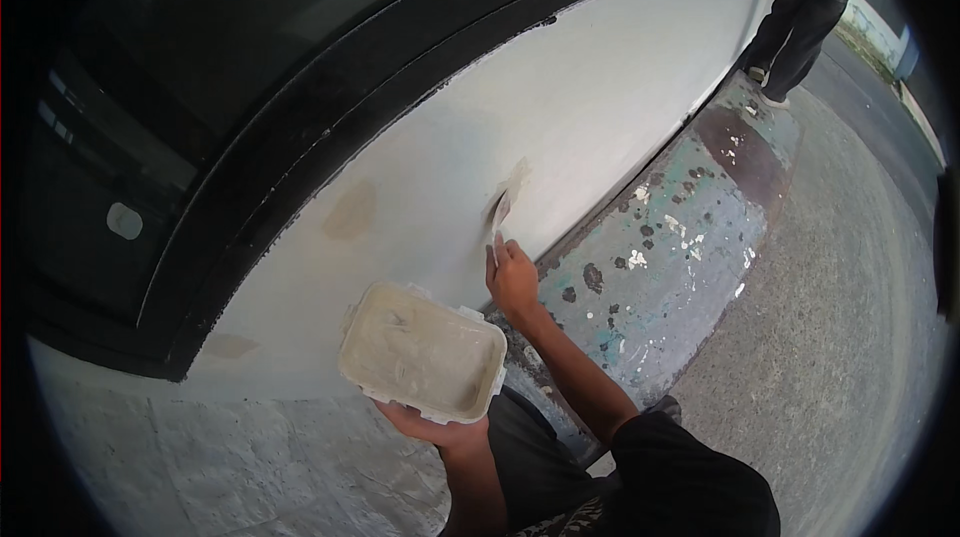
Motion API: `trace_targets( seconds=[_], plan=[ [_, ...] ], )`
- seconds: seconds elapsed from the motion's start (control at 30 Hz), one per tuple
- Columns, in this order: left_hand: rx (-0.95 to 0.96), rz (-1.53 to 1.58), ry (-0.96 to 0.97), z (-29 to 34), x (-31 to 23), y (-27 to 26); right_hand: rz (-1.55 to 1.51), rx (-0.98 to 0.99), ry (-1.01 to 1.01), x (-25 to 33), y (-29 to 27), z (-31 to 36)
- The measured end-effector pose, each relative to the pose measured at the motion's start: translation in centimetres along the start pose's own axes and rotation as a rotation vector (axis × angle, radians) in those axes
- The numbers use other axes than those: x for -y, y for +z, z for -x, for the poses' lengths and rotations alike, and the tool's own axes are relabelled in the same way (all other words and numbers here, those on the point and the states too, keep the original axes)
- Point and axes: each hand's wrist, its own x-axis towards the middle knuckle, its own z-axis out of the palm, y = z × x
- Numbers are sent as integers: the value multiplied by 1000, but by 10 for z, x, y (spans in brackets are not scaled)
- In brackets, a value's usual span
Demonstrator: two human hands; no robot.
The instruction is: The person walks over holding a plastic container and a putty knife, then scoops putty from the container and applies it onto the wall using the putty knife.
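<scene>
My left hand (437, 427) grips a white plastic tub (350, 369) from below and holds it tilted in front of me. Beige paste, which looks like wall filler, coats the inside of the tub and its bottom. Above and to the right, my right hand (514, 279) is closed around the pale handle of a putty knife (502, 213). The blade meets the white wall (600, 67) at a beige-brown smeared patch (518, 175). How firmly the blade presses there I cannot tell.
Another beige patch (352, 209) marks the wall to the left. A black window frame (300, 152) runs above it. Along the wall lies a paint-spattered ledge (650, 267), beside grey pavement (810, 337). A person in dark trousers (800, 17) stands at the far right.
</scene>
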Motion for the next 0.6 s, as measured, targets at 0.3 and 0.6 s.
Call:
trace_targets(
  seconds=[0.3, 0.6],
  plan=[
    [54, 259, -146, -9, -12, -14, -368, -76, 559, -26, -31, 44],
    [243, -359, 189, -12, -13, -17, -458, 173, 57, 65, -11, 55]
  ],
)
